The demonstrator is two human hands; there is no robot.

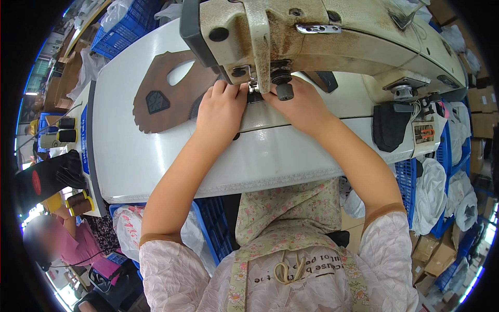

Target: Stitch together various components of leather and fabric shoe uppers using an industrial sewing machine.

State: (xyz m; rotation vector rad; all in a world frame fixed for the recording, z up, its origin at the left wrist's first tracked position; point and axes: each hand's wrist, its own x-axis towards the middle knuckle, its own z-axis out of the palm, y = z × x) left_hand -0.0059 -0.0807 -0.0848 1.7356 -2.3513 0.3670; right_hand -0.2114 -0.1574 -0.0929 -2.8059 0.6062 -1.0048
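A brown shoe upper with dark patches and a scalloped edge lies flat on the white table, passing behind the head of a sewing machine. My left hand presses its right end just left of the presser foot, fingers bent and close together. On the other side of the foot, my right hand is closed at the work. A black knob and the machine head hide its fingertips. More brown material with a dark patch shows beyond this hand.
A black pad-like piece and a small tray of orange items sit at the table's right end. Thread spools stand at left. Blue crates with white bags surround the table. Another person sits at lower left.
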